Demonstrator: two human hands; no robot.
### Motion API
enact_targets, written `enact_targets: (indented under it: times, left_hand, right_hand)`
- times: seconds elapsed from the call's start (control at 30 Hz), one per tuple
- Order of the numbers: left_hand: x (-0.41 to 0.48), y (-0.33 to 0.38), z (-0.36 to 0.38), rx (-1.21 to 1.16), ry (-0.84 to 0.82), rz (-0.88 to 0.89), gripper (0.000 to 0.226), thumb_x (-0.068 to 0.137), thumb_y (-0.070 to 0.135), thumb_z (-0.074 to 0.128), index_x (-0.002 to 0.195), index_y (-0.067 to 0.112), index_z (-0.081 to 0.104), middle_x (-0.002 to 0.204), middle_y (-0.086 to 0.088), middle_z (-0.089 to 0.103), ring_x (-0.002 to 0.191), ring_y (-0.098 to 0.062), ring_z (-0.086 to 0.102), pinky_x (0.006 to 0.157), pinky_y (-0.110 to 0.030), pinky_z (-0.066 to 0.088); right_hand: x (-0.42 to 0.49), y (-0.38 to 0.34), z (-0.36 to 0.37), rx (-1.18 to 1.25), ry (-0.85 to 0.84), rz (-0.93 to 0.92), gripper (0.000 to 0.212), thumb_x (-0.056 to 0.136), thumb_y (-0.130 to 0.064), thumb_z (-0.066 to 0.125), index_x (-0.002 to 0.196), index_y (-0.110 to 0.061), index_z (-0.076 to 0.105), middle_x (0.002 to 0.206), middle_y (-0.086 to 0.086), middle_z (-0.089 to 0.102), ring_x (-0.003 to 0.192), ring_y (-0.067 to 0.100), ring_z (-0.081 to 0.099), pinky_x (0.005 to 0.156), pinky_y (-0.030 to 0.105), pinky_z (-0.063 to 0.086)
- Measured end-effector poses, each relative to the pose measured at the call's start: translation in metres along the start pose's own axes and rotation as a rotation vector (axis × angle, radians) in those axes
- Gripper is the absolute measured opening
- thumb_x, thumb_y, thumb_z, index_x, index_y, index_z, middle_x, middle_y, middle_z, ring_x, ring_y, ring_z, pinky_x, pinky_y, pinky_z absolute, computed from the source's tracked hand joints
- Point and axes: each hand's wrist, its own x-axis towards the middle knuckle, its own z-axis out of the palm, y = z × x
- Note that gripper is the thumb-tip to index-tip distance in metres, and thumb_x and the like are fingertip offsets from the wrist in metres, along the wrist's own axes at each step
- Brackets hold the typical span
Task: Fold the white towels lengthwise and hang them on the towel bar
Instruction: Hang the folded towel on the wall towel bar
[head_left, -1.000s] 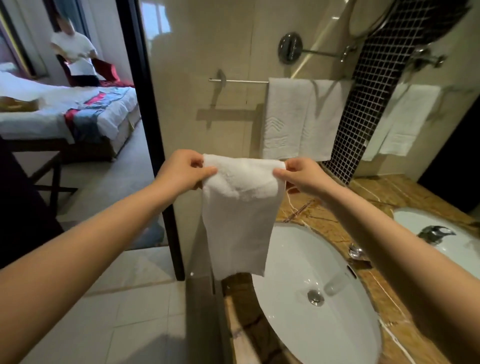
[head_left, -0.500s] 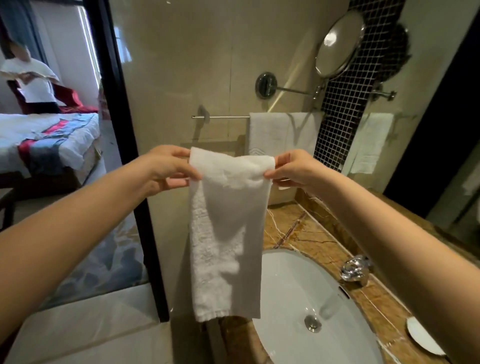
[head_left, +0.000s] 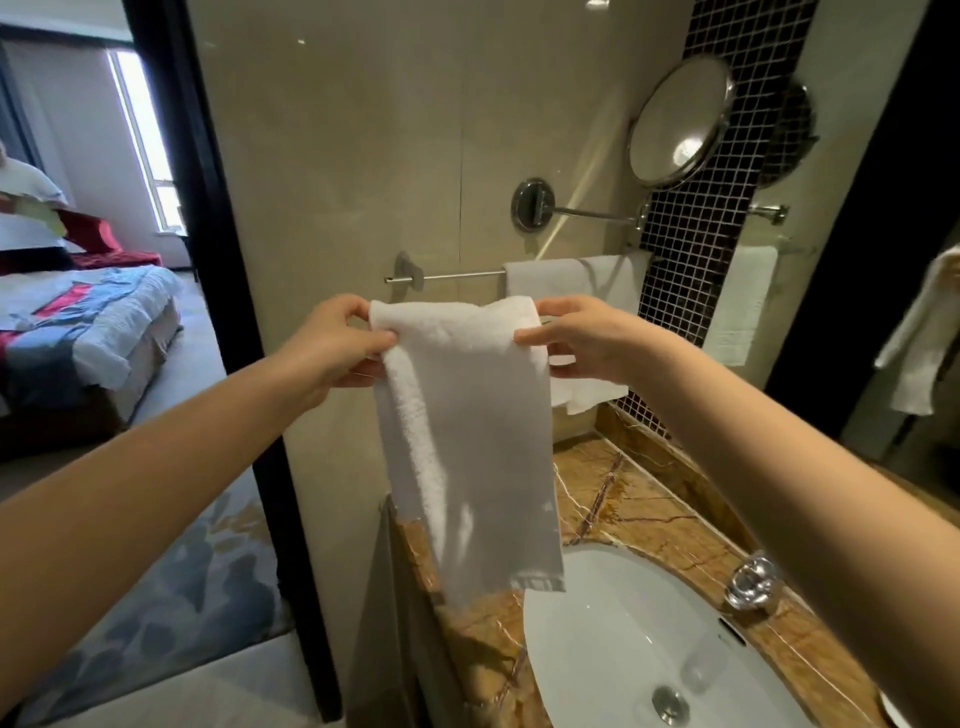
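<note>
A folded white towel (head_left: 467, 431) hangs in a long strip from both my hands. My left hand (head_left: 332, 348) pinches its top left corner and my right hand (head_left: 576, 338) pinches its top right corner. The top edge is held just below and in front of the metal towel bar (head_left: 457, 275) on the beige wall. Another white towel (head_left: 571, 283) hangs over the right part of that bar, partly hidden behind my right hand. The bar's left stretch is bare.
A brown marble counter (head_left: 639, 514) with a white sink (head_left: 639, 639) and chrome tap (head_left: 753, 579) lies below. A round mirror on an arm (head_left: 678, 122) juts from the wall above the bar. A doorway at left shows a bed (head_left: 88, 332) and a person (head_left: 21, 208).
Both hands have raised the towel up and forward toward the bar; its top edge now sits just under the bar, where earlier it was well below it.
</note>
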Motion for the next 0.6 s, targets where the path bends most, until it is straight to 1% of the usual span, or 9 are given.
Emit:
enact_targets:
  times: [0.07, 0.13, 0.2, 0.27, 0.3, 0.37, 0.43, 0.5, 0.6]
  left_hand:
    - [0.015, 0.004, 0.001, 0.005, -0.005, -0.006, 0.007, 0.091, 0.010, 0.058, 0.095, 0.012, 0.053, 0.079, -0.008, 0.063, 0.063, -0.016, 0.061, 0.064, -0.029, 0.055]
    - [0.029, 0.008, 0.002, -0.013, -0.024, -0.032, 0.009, 0.091, 0.010, 0.059, 0.083, 0.013, 0.056, 0.079, -0.008, 0.062, 0.064, -0.016, 0.059, 0.071, -0.031, 0.053]
    - [0.045, 0.011, 0.003, -0.051, -0.027, -0.070, 0.012, 0.090, 0.011, 0.061, 0.078, 0.014, 0.060, 0.078, -0.006, 0.063, 0.064, -0.015, 0.059, 0.071, -0.030, 0.054]
    - [0.059, 0.015, 0.004, -0.106, -0.019, -0.111, 0.010, 0.088, 0.011, 0.064, 0.078, 0.014, 0.063, 0.076, -0.004, 0.065, 0.064, -0.014, 0.060, 0.063, -0.024, 0.055]
    - [0.066, 0.017, 0.003, -0.150, -0.023, -0.138, 0.009, 0.087, 0.011, 0.065, 0.079, 0.013, 0.064, 0.076, -0.003, 0.066, 0.064, -0.013, 0.061, 0.064, -0.024, 0.055]
    - [0.076, 0.019, 0.003, -0.235, -0.067, -0.183, 0.005, 0.082, 0.006, 0.069, 0.080, 0.011, 0.067, 0.073, -0.002, 0.070, 0.062, -0.012, 0.065, 0.071, -0.028, 0.056]
    - [0.085, 0.020, 0.002, -0.241, -0.128, -0.169, 0.014, 0.076, -0.005, 0.069, 0.081, 0.008, 0.068, 0.067, 0.000, 0.072, 0.058, -0.009, 0.068, 0.069, -0.026, 0.057]
    - [0.094, 0.022, 0.003, -0.196, -0.144, -0.121, 0.023, 0.074, -0.015, 0.065, 0.084, 0.006, 0.068, 0.067, 0.000, 0.072, 0.061, -0.008, 0.068, 0.064, -0.019, 0.057]
    - [0.107, 0.026, 0.004, -0.181, -0.095, -0.072, 0.019, 0.076, -0.014, 0.065, 0.091, -0.002, 0.067, 0.075, -0.005, 0.070, 0.067, -0.011, 0.067, 0.061, -0.016, 0.056]
  right_hand:
    - [0.011, -0.004, -0.001, -0.027, 0.013, 0.009, 0.036, 0.080, 0.008, 0.066, 0.110, -0.013, 0.064, 0.110, 0.007, 0.067, 0.103, 0.022, 0.062, 0.090, 0.032, 0.052]
    - [0.022, -0.007, -0.001, -0.082, 0.105, 0.019, 0.026, 0.077, 0.012, 0.067, 0.094, -0.008, 0.066, 0.108, 0.015, 0.066, 0.100, 0.025, 0.063, 0.084, 0.028, 0.055]
    - [0.034, -0.009, -0.002, -0.099, 0.182, 0.034, 0.018, 0.076, 0.008, 0.071, 0.086, -0.005, 0.064, 0.106, 0.019, 0.066, 0.098, 0.027, 0.064, 0.082, 0.028, 0.056]
    - [0.050, -0.010, -0.006, -0.091, 0.228, 0.034, 0.015, 0.075, 0.005, 0.074, 0.082, -0.003, 0.062, 0.105, 0.019, 0.065, 0.096, 0.027, 0.064, 0.081, 0.028, 0.056]
    - [0.058, -0.010, -0.009, -0.085, 0.238, 0.029, 0.015, 0.075, 0.003, 0.074, 0.080, -0.002, 0.061, 0.102, 0.019, 0.065, 0.092, 0.025, 0.064, 0.077, 0.026, 0.056]
    - [0.074, -0.013, -0.015, -0.083, 0.238, 0.015, 0.015, 0.076, 0.000, 0.075, 0.077, -0.003, 0.060, 0.089, 0.015, 0.064, 0.078, 0.019, 0.062, 0.065, 0.020, 0.055]
    - [0.088, -0.016, -0.022, -0.067, 0.238, 0.009, 0.015, 0.078, -0.005, 0.075, 0.075, -0.004, 0.060, 0.076, 0.010, 0.060, 0.066, 0.014, 0.058, 0.055, 0.017, 0.053]
    - [0.101, -0.018, -0.028, -0.026, 0.247, 0.007, 0.017, 0.080, -0.008, 0.074, 0.072, -0.006, 0.059, 0.068, 0.007, 0.057, 0.059, 0.012, 0.055, 0.051, 0.016, 0.052]
    - [0.117, -0.018, -0.036, -0.003, 0.250, -0.011, 0.019, 0.081, -0.014, 0.074, 0.072, -0.006, 0.060, 0.065, 0.005, 0.057, 0.056, 0.012, 0.054, 0.049, 0.015, 0.051]
